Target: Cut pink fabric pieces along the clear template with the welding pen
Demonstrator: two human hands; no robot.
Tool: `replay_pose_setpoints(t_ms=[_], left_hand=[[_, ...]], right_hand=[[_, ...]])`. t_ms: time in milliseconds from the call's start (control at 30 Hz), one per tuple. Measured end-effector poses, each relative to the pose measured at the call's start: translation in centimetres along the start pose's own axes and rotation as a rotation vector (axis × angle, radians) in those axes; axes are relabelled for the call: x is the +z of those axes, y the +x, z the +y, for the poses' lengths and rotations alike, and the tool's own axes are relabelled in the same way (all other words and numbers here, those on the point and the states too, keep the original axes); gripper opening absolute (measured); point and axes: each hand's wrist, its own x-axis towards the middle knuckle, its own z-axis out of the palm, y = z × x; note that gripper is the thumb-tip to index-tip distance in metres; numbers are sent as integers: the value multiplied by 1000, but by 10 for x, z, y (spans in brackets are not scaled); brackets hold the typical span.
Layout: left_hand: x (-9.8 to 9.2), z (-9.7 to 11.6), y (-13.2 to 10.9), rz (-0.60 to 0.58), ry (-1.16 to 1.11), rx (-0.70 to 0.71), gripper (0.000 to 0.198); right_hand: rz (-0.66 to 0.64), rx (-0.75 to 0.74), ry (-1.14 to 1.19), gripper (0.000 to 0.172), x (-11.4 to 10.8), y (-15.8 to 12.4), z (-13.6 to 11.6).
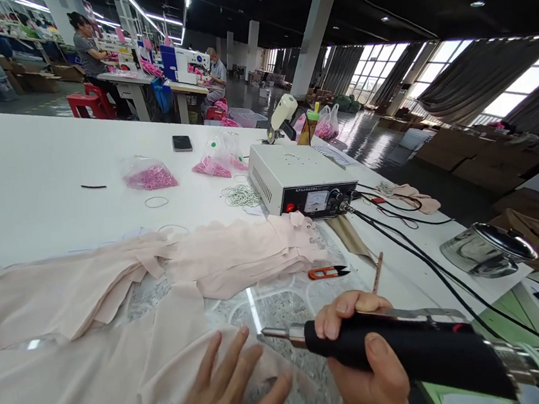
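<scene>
My right hand [365,359] is wrapped round the black handle of a metal-tipped cutting tool [413,351], whose tip points left over a patterned glass plate [282,311]. My left hand [223,395] lies flat with fingers spread on pale pink fabric [96,351], just left of the tool's tip. More pink fabric pieces [236,254] are spread across the white table [29,184]. The tool's black cable [416,250] runs to a white control box [296,182] with a gauge.
Orange thread snips [327,272] and a pencil [377,272] lie by the glass. Bags of pink beads [150,175], white rings [241,196] and a phone [181,142] sit further back. A metal lamp head [487,252] hangs at right. People work at sewing machines [185,62] behind.
</scene>
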Motion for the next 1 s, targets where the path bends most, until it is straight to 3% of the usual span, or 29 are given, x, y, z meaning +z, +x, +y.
replay_pose_setpoints(t_ms=[67,200,333,433,600,767,867,1000], left_hand=[[-14,-10,6,10,-40,-68,30],[-44,-40,10,-151,-62,-287,28],[-52,-65,17,-336,-139,-342,32],[-43,-72,32,-521,-207,-307,26],[-21,-69,55,-648,-214,-267,8],[-4,-67,71,-689,-204,-257,17],[-5,-69,78,-668,-256,-161,7],[-16,-79,77,-729,-422,159,46]], right_hand=[[37,-4,15,14,-7,-1,-8],[23,27,10,17,-24,-8,-25],[-35,76,-15,15,-40,-18,-33],[-49,79,-30,14,-48,-25,-32],[-66,9,-77,14,-55,-22,-25],[-39,-178,-200,15,-60,1,-17],[28,-216,-209,14,-60,8,-19],[83,-183,-124,16,-60,-2,-30]])
